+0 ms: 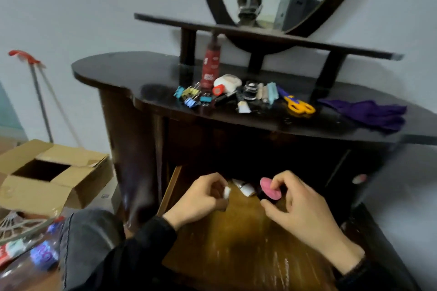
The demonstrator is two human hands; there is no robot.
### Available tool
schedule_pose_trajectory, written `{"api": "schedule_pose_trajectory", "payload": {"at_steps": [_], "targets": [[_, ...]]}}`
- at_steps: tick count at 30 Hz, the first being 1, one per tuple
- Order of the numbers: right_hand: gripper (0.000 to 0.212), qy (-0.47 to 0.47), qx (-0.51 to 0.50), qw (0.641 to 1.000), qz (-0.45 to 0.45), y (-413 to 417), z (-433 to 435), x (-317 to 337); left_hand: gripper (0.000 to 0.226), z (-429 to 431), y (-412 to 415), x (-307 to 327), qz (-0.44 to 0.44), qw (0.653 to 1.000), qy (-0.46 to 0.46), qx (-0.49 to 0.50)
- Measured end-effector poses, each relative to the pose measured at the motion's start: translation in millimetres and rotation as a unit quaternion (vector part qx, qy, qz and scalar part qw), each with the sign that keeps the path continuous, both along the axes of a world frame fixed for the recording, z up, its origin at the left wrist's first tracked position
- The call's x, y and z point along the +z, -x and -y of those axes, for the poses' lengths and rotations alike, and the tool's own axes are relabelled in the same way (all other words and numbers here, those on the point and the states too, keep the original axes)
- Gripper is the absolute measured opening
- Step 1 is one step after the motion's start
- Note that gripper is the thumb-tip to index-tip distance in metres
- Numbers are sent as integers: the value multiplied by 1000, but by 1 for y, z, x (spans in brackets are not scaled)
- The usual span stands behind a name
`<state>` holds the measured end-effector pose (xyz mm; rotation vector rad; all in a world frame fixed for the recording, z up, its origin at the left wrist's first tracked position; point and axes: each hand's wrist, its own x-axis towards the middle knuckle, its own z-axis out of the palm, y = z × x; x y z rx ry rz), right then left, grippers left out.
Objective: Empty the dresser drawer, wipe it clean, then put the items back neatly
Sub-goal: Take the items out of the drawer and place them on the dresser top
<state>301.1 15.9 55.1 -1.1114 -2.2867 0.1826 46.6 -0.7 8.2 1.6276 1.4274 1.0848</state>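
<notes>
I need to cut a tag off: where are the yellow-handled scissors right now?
In the head view, the yellow-handled scissors lie on the dresser top, right of centre, between the pile of small items and the purple cloth.

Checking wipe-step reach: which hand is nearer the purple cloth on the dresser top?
Right. The right hand, pinching a pink disc over the open drawer, is below and left of the purple cloth; the left hand, holding a small white item, is farther left.

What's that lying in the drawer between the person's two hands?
A white tube lies on the drawer floor between the left hand and the right hand holding a pink disc; head view.
</notes>
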Motion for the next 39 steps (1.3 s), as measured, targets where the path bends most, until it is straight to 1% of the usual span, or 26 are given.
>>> {"api": "schedule_pose_trajectory", "payload": {"at_steps": [3, 5, 8, 10, 13, 16, 17, 19, 20, 22, 23, 24, 25, 26, 27, 28, 29, 30, 31, 32, 33, 34, 35, 36, 38, 39], "targets": [[37, -74, -23, 992, -97, -6, -7, 62, 23, 21, -17, 68, 89, 991, -84, -57], [37, -103, -48, 983, -147, -5, -26, 91, 22, 21, -28, 112, 109, 982, -139, -60], [38, -86, -81, 981, -153, -3, -62, 112, 21, 1, -44, 159, 79, 973, -213, -31], [39, -73, -109, 983, -132, 0, -81, 113, 19, -24, -55, 174, 25, 969, -244, 15], [34, -71, -145, 982, -96, 7, -96, 108, 19, -64, -70, 175, -55, 963, -255, 75], [18, -79, -168, 981, -51, 12, -99, 107, 20, -88, -78, 166, -106, 958, -234, 131], [17, -75, -173, 981, -47, 12, -99, 106, 22, -91, -78, 164, -120, 955, -230, 146], [27, -78, -177, 979, -66, 13, -94, 104, 29, -93, -77, 162, -135, 948, -235, 165], [27, -96, -172, 975, -107, 12, -90, 101, 33, -90, -76, 160, -129, 944, -251, 168], [18, -158, -143, 952, -219, 9, -75, 89, 37, -74, -71, 153, -100, 931, -313, 158], [15, -190, -117, 939, -261, 5, -66, 78, 35, -62, -66, 146, -89, 918, -355, 151], [13, -214, -84, 932, -281, 2, -57, 64, 30, -49, -59, 136, -87, 901, -401, 144], [12, -229, -47, 934, -269, -1, -47, 45, 23, -35, -51, 121, -100, 881, -441, 138], [12, -237, -14, 944, -230, -2, -37, 25, 16, -21, -42, 100, -124, 864, -469, 133], [13, -233, 18, 956, -175, -3, -29, 4, 13, -10, -33, 78, -144, 857, -477, 130], [15, -212, 46, 970, -112, -2, -24, -17, 13, 0, -24, 55, -154, 867, -456, 130], [15, -175, 62, 981, -50, 0, -24, -36, 14, 5, -16, 33, -161, 891, -404, 132], [15, -117, 65, 991, 6, 5, -28, -53, 15, 6, -9, 13, -166, 922, -323, 135], [15, -49, 54, 996, 53, 11, -35, -69, 16, 4, -1, -5, -170, 953, -211, 135], [15, 14, 36, 995, 93, 20, -45, -84, 18, 1, 5, -22, -162, 975, -83, 128], [15, 62, 22, 991, 120, 29, -57, -97, 19, -4, 11, -35, -125, 984, 34, 120], [18, 95, 14, 986, 140, 40, -70, -108, 19, -9, 16, -47, -70, 983, 119, 123], [25, 115, 9, 980, 159, 52, -82, -117, 20, -14, 19, -56, -22, 976, 167, 136], [34, 128, 5, 976, 179, 67, -93, -125, 21, -18, 21, -63, 4, 971, 185, 150], [51, 147, -11, 964, 221, 96, -113, -136, 25, -26, 22, -69, 32, 966, 195, 165], [55, 159, -21, 958, 240, 110, -122, -140, 27, -29, 22, -70, 50, 964, 199, 167]]}}
